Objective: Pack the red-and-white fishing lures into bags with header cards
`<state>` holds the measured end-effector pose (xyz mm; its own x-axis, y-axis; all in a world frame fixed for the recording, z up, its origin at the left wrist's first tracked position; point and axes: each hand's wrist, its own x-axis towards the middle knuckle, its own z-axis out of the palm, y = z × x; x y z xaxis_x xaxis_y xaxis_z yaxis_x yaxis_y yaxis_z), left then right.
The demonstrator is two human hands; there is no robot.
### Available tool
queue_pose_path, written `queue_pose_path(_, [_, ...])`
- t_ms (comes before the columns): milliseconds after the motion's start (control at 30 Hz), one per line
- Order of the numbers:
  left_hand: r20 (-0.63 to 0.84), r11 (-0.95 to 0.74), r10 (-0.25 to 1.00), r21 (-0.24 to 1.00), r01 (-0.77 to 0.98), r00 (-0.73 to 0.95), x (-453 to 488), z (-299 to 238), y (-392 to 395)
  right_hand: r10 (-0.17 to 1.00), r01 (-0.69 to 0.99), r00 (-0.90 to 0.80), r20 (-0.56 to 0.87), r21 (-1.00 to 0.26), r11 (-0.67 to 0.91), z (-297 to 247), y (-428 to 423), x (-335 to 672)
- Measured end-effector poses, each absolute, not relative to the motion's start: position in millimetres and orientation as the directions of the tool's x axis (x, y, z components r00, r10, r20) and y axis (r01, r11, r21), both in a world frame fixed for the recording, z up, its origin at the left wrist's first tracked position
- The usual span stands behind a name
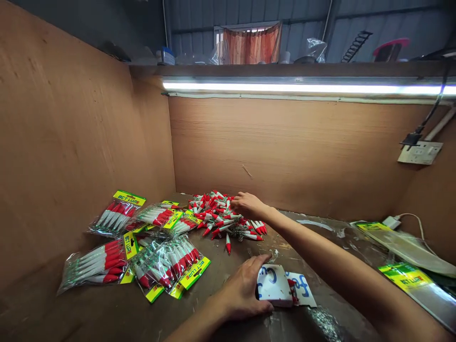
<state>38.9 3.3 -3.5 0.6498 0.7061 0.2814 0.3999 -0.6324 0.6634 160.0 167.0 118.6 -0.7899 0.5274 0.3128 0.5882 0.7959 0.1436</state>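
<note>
A heap of loose red and white fishing lures (223, 219) lies at the back of the wooden bench. My right hand (245, 204) reaches into that heap, fingers curled among the lures; what they hold is hidden. My left hand (242, 292) rests near the front, fingers wrapped on a white card with blue marks (274, 284). A second piece of the card (302, 287) lies just right of it. Several clear packets of lures with yellow-green header cards (167, 263) lie at the left.
Plywood walls (71, 142) close in the left and back. A tube light (306, 88) runs above the back wall. Empty clear bags with yellow-green headers (406, 275) lie at the right, near a white charger (391, 222) and wall socket (420, 153).
</note>
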Motion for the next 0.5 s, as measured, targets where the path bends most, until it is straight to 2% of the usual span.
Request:
queue_pose_path(100, [0.278, -0.636, 0.699, 0.662, 0.396, 0.659, 37.9, -3.9, 4.0, 0.563, 0.622, -0.731, 0.386, 0.037, 0.782, 122.0, 148.2, 187.7])
queue_pose_path(133, [0.278, -0.637, 0.699, 0.661, 0.397, 0.658, 37.7, -4.1, 4.4, 0.587, 0.629, -0.702, 0.404, -0.035, 0.777, 119.4, 138.8, 201.8])
queue_pose_path(200, [0.281, -0.638, 0.699, 0.66, 0.396, 0.658, 37.6, -4.6, 5.3, 0.669, 0.612, -0.637, 0.382, -0.276, 0.741, 108.8, 115.3, 236.9])
queue_pose_path(267, [0.285, -0.643, 0.693, 0.66, 0.388, 0.662, 37.8, -5.3, 6.4, 0.767, 0.558, -0.587, 0.257, -0.558, 0.614, 93.0, 87.5, 277.5])
queue_pose_path(300, [0.288, -0.644, 0.692, 0.661, 0.386, 0.662, 37.9, -5.7, 6.9, 0.8, 0.547, -0.573, 0.176, -0.645, 0.534, 84.4, 73.0, 297.8])
queue_pose_path(367, [0.291, -0.645, 0.692, 0.66, 0.386, 0.66, 38.2, -6.8, 7.9, 0.838, 0.564, -0.541, 0.066, -0.711, 0.42, 67.7, 45.7, 334.5])
queue_pose_path(500, [0.287, -0.643, 0.7, 0.651, 0.403, 0.654, 39.6, -8.1, 9.1, 0.908, 0.668, -0.417, 0.036, -0.665, 0.333, 43.1, 8.7, 376.9])
